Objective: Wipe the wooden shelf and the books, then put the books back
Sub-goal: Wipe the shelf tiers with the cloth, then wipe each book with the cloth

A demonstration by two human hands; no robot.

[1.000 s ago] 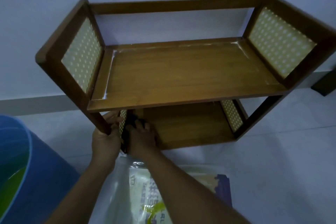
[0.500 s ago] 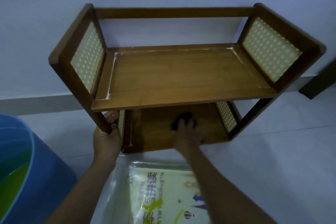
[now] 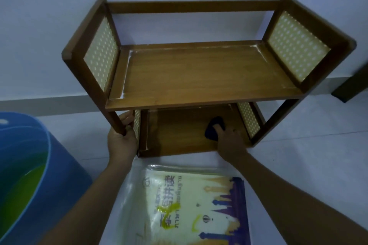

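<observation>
The wooden shelf [image 3: 203,73] stands on the floor against the wall, both boards bare. The left hand [image 3: 121,141] curls its fingers round the shelf's front left leg, while the right hand [image 3: 229,139] presses a dark cloth [image 3: 214,128] onto the lower board near its right end. A book in a clear sleeve [image 3: 199,205] lies on the floor just in front of the shelf, and a blue bucket [image 3: 29,175] stands to the shelf's left.

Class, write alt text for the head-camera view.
A right hand presses a dark blue cloth on the lower board of a two-tier wooden shelf; the left hand grips its front leg.
</observation>
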